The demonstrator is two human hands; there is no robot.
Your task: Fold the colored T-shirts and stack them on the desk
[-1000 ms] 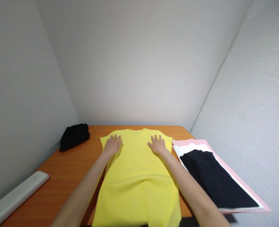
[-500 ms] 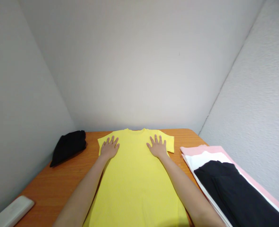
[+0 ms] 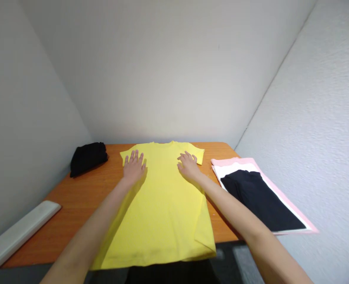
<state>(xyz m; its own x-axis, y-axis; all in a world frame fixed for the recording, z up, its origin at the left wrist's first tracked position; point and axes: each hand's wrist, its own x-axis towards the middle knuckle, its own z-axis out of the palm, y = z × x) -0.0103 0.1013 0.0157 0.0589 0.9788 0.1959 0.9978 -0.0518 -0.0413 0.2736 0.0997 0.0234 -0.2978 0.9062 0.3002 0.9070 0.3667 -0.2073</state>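
Observation:
A yellow T-shirt [image 3: 162, 201] lies flat on the orange wooden table [image 3: 82, 197], collar toward the far wall, hem hanging over the near edge. My left hand [image 3: 134, 167] rests flat on the shirt near its left shoulder, fingers spread and open. On the shirt near its right shoulder is my right hand [image 3: 187, 165], fingers stretched out but slightly curled, next to the right sleeve. Neither hand holds anything.
A crumpled black garment [image 3: 88, 157] sits at the table's far left corner. A stack of folded clothes, pink [image 3: 280, 197], white and black [image 3: 257, 195] on top, lies at the right. A long white device [image 3: 17, 232] lies at the near left edge. Walls close in on three sides.
Both hands stay on the shirt's shoulders; my right fingers have curled a little. The view has pulled back, so the shirt's hem and the table's near edge now show.

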